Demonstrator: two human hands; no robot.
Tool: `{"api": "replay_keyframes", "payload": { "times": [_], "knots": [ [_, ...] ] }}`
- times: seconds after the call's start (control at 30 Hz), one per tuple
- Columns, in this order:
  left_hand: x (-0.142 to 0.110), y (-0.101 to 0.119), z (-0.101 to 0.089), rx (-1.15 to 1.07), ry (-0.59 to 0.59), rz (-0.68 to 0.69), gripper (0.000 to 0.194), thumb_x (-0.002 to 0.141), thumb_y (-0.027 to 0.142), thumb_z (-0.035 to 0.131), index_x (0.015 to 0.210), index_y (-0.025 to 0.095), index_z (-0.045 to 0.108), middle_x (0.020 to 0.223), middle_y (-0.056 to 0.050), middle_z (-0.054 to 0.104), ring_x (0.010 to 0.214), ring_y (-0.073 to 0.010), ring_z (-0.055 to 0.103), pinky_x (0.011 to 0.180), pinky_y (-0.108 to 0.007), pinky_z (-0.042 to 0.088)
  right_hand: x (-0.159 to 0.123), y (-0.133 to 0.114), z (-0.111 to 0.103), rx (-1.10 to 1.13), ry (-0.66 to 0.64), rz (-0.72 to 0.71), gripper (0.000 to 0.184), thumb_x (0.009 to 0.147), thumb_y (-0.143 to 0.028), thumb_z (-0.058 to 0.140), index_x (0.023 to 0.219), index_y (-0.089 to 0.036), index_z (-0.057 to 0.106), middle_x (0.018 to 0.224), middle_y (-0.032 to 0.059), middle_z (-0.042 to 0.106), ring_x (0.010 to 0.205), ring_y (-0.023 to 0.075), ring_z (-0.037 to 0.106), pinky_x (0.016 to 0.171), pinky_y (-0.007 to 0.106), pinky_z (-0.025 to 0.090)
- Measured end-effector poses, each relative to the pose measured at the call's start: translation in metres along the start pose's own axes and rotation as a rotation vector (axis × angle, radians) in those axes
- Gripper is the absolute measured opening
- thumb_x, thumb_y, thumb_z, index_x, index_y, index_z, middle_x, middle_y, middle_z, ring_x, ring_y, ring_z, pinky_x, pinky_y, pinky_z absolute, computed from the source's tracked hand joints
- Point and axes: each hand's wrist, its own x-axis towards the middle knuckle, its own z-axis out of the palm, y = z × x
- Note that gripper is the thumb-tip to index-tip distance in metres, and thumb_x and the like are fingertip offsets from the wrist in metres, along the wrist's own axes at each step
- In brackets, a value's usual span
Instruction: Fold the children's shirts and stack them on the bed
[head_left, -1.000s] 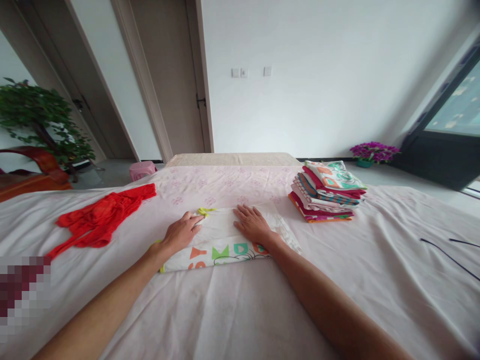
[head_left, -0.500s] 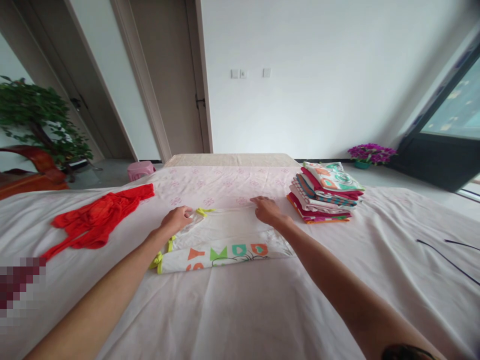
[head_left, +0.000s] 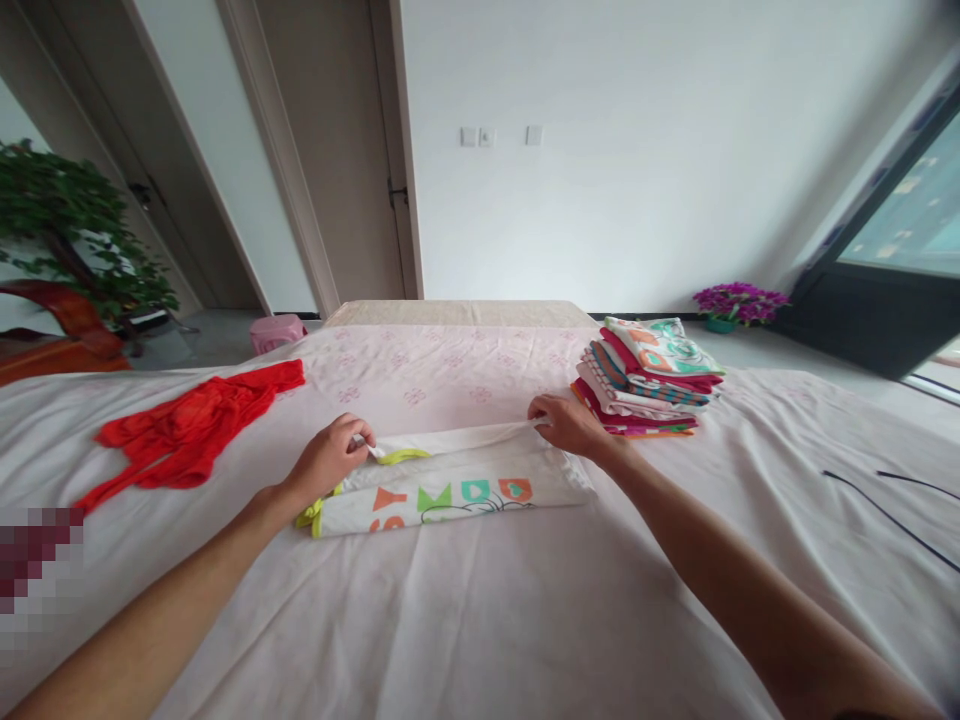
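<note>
A white garment [head_left: 450,488] with yellow trim and coloured letters lies partly folded on the bed sheet. At its far left corner, beside a yellow strip, my left hand [head_left: 334,452] pinches the cloth. My right hand [head_left: 566,425] pinches the far right corner, fingers closed on the white fabric. The far edge is stretched between both hands and slightly raised. Whether it is a vest or another kind of top, I cannot tell.
A stack of folded clothes [head_left: 649,385] stands just beyond my right hand. Red garments [head_left: 202,425] lie crumpled at the left. Dark cords [head_left: 885,515] lie on the sheet at the right. Past the bed are a pink stool [head_left: 277,332] and purple flowers [head_left: 739,305].
My right hand has gone from stretched fingers on the sheet to pinching the garment's far right corner, a little further right. The far edge has been lifted and drawn toward me.
</note>
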Motion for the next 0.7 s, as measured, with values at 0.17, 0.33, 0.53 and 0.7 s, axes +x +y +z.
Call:
{"api": "replay_keyframes", "payload": {
  "times": [0.17,0.33,0.53,0.7],
  "knots": [
    [-0.012,0.0,-0.003,-0.096,-0.057,-0.045,0.01,0.075,0.022,0.05,0.08,0.022,0.058,0.091,0.0,0.061,0.073,-0.0135,0.06,0.069,-0.024,0.048,-0.022,0.003,0.003,0.07,0.03,-0.054,0.022,0.081,-0.016,0.056,0.096,-0.022,0.071,0.1,0.004,0.069,0.091,0.0172,0.063,0.077,0.024,0.045],
    [-0.016,-0.004,-0.003,-0.096,-0.08,-0.096,0.012,0.076,0.023,0.05,0.084,0.022,0.058,0.09,0.001,0.063,0.076,-0.0144,0.061,0.067,-0.024,0.046,-0.031,0.005,0.001,0.126,0.033,-0.09,0.023,0.083,-0.017,0.052,0.093,-0.021,0.072,0.097,0.0042,0.069,0.087,0.0165,0.064,0.078,0.025,0.047],
    [-0.019,0.003,-0.011,0.149,-0.192,-0.084,0.018,0.076,0.014,0.048,0.079,0.024,0.062,0.093,-0.001,0.063,0.081,-0.0157,0.06,0.075,-0.027,0.045,-0.04,0.001,-0.006,0.039,-0.069,-0.05,0.045,0.066,-0.005,0.049,0.096,-0.025,0.075,0.103,0.0021,0.071,0.098,0.0186,0.063,0.086,0.026,0.046],
    [-0.014,0.041,-0.013,0.347,-0.049,-0.005,0.03,0.074,0.004,0.045,0.082,0.024,0.065,0.097,-0.004,0.066,0.097,-0.0208,0.06,0.091,-0.033,0.043,-0.035,-0.022,-0.02,0.086,-0.032,0.02,0.041,0.076,-0.012,0.049,0.105,-0.026,0.073,0.113,0.0015,0.07,0.104,0.0202,0.062,0.088,0.028,0.047]
  ]
}}
